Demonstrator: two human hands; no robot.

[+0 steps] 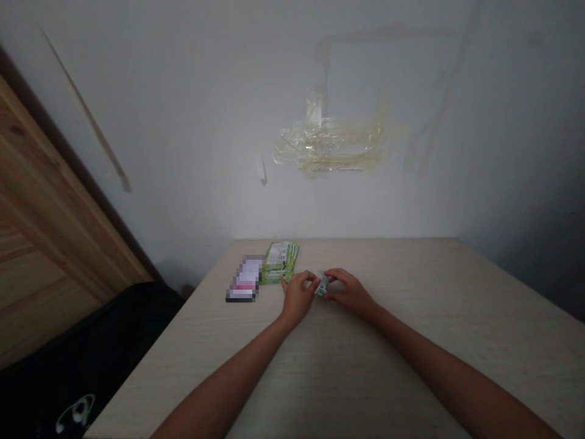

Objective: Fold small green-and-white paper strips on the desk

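1. While both forearms reach across the pale wood-grain tabletop [411, 353], a small folded green-and-white piece [322, 283] is located between the two hands, near the middle of the surface.
2. Right hand [351, 294]: fingers grasping the piece, with fingertips at its upper and lower edges.
3. Left hand [299, 296]: fingertips bent in against the piece's left edge; whether they pinch it or merely touch, I cannot tell. One finger extends to the near right corner of the packet pile; contact there cannot be confirmed.
4. Pile of green printed packets [280, 259]: lies just beyond and left of the left hand, overlapping unevenly.
5. Smartphone [245, 279]: flat, immediately left of the packets, its screen lit and pixelated.
6. Wall [183, 122] behind: patched with wrinkled clear tape [338, 146].
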